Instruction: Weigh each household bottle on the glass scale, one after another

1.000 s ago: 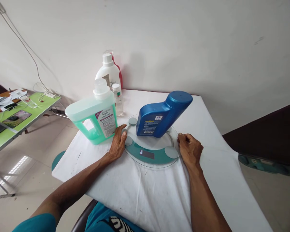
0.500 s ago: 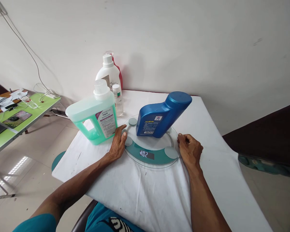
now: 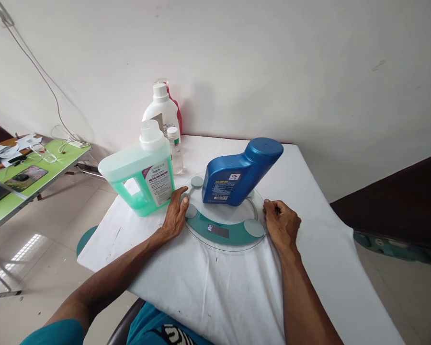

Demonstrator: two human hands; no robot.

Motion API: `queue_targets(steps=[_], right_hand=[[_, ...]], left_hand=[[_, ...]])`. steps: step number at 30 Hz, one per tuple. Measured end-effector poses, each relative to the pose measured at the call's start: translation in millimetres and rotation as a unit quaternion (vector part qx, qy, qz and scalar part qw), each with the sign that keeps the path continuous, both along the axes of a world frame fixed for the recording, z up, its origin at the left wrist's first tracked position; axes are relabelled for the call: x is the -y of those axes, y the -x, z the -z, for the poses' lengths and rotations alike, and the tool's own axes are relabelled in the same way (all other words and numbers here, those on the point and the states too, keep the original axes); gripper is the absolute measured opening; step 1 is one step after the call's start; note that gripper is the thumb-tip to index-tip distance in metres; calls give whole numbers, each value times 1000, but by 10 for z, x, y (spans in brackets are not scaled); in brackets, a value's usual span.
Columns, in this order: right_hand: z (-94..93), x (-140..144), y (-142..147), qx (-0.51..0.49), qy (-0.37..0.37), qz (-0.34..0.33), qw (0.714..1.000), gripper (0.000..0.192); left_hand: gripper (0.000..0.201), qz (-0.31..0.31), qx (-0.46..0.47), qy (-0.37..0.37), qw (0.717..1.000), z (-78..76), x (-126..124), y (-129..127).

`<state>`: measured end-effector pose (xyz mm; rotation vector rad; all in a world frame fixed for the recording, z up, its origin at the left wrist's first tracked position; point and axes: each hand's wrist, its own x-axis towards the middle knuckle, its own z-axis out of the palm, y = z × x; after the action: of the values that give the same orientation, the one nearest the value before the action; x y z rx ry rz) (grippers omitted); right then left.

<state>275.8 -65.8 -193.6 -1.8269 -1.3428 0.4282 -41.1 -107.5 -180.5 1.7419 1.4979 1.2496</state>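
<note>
A round glass scale [image 3: 233, 234] with teal trim lies on the white-clothed table [image 3: 237, 287]. On its glass stands a blue bottle [image 3: 237, 172] with a slanted neck. My left hand [image 3: 175, 214] rests against the scale's left rim, fingers curled onto its edge. At the right rim sits my right hand [image 3: 282, 224], fingers curled and touching the edge. The scale's small display [image 3: 218, 230] shows a faint mark I cannot read.
A green liquid jug [image 3: 140, 175] stands left of the scale, by my left hand. Behind it are a white bottle [image 3: 161, 112], a red bottle [image 3: 177, 110] and a small clear bottle [image 3: 174, 147]. A green table [image 3: 32, 175] with papers stands far left.
The display's digits, lit half a second ago, have faded. Both hands and the blue bottle stay where they were.
</note>
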Motion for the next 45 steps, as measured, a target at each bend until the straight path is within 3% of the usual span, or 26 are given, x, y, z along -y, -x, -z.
queue_targets(steps=[4, 7, 11, 15, 21, 27, 30, 34, 37, 41, 45], right_hand=[[-24, 0, 13, 2, 4, 5, 1000, 35], [-37, 8, 13, 6, -2, -3, 1000, 37], [-22, 15, -10, 6, -6, -14, 1000, 40], [10, -7, -27, -6, -17, -18, 1000, 44], [37, -21, -18, -23, -78, -22, 996, 53], [167, -95, 16, -56, -140, 1, 989, 55], [232, -131, 29, -66, -151, 7, 986, 55], [285, -145, 44, -77, -157, 19, 984, 56], [317, -136, 55, -82, -157, 20, 984, 60], [397, -133, 75, -80, -155, 24, 984, 63], [545, -172, 99, -58, -175, 48, 982, 65]], left_hand=[[74, 7, -21, -22, 1000, -8, 21, 10], [72, 24, -40, -58, 997, -104, 13, -20], [76, 43, -28, -77, 996, -370, -124, -174], [83, 56, 41, -88, 994, -682, -359, -418], [79, 39, 95, -35, 994, -1008, -600, -716], [53, 37, 113, 14, 993, -1096, -731, -761], [52, 25, 120, 3, 992, -1076, -724, -779], [51, -48, 125, -31, 991, -1038, -677, -873], [55, -68, 159, -14, 985, -1132, -721, -956], [60, -56, 195, -28, 979, -1463, -1080, -1142], [61, -3, 242, -55, 969, -1715, -1776, -1571]])
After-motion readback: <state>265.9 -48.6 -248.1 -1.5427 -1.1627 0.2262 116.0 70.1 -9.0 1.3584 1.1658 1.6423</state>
